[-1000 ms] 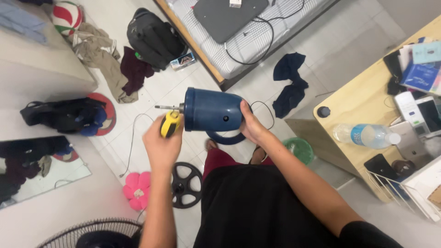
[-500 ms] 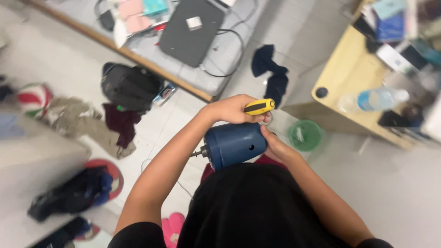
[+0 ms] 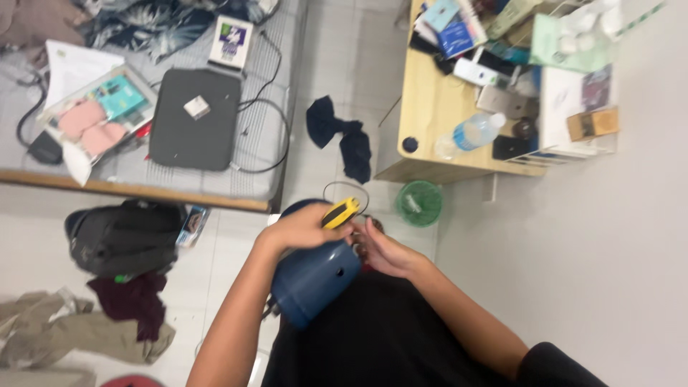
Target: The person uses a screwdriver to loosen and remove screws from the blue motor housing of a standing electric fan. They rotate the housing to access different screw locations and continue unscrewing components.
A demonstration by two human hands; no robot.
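Observation:
A dark blue rounded motor housing (image 3: 312, 276) rests against my lap, tilted, with its end toward me. My left hand (image 3: 301, 228) lies over its top and grips a yellow-handled screwdriver (image 3: 340, 213). My right hand (image 3: 383, 251) touches the housing's upper right side, fingers curled against it. The screwdriver's tip is hidden behind my fingers.
A green bin (image 3: 420, 203) stands on the tiled floor beside a cluttered wooden desk (image 3: 430, 122) holding a water bottle (image 3: 473, 133). Dark cloth (image 3: 342, 136) lies on the floor. A mattress (image 3: 272, 107) carries a grey laptop (image 3: 195, 120). A black backpack (image 3: 122, 236) and clothes (image 3: 79, 330) lie left.
The camera view has turned, so the room appears rotated. The housing has dropped lower against my lap, and my left hand with the screwdriver has stayed on its top.

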